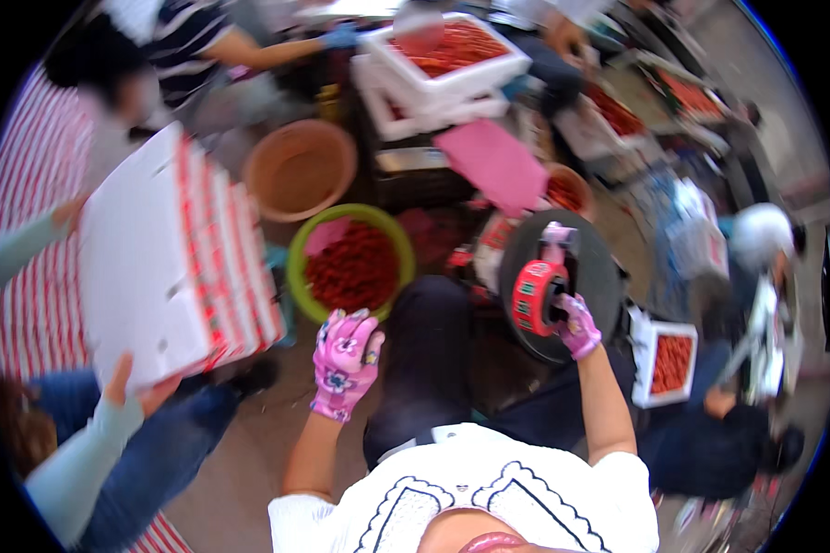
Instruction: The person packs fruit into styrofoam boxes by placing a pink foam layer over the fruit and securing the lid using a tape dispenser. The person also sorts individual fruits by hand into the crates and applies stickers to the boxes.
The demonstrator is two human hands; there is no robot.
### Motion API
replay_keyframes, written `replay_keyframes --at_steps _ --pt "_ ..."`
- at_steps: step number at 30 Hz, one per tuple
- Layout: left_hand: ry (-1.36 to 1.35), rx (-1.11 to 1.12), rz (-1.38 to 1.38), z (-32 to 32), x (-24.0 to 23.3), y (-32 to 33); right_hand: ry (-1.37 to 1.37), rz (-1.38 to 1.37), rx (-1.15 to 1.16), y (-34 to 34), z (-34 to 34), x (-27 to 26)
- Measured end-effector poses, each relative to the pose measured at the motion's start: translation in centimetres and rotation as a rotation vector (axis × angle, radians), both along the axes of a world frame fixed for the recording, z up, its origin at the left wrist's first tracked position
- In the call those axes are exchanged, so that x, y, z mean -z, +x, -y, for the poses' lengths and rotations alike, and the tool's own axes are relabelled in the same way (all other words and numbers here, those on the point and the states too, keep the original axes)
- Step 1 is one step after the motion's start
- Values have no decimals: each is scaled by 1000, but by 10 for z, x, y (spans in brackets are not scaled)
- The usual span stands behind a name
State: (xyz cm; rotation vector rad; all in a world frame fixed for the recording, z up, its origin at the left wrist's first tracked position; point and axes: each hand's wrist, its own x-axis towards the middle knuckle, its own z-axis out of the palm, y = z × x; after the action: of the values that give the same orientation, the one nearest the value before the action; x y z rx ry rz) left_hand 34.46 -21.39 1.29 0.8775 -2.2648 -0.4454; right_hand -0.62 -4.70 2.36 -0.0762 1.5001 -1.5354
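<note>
My left hand [346, 363], in a pink flowered glove, is raised over my thigh near the rim of a green basin [407, 249] of small red items. Its fingers are curled and I see nothing held in them. In a matching glove, my right hand [578, 326] grips a tape dispenser [568, 266] loaded with a roll of red printed tape [534, 297]. Behind the dispenser is a round dark surface [526, 242]. A pink sheet [494, 162] lies beyond it.
At left a co-worker holds a stack of white boxes [138, 263] with red tape. An orange basin [301, 169] stands beyond the green one. White foam boxes [432, 90] of red items are stacked at the top; another foam box [692, 366] is at right. Several other people surround me.
</note>
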Motion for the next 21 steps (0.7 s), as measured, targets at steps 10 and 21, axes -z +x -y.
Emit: replay_keyframes --at_steps 10,21 --pt "537 747 -197 -67 -32 -163 503 -626 -65 -70 -102 58" --pt "2150 815 -649 -157 -29 -242 -339 -353 -57 14 -97 -9"
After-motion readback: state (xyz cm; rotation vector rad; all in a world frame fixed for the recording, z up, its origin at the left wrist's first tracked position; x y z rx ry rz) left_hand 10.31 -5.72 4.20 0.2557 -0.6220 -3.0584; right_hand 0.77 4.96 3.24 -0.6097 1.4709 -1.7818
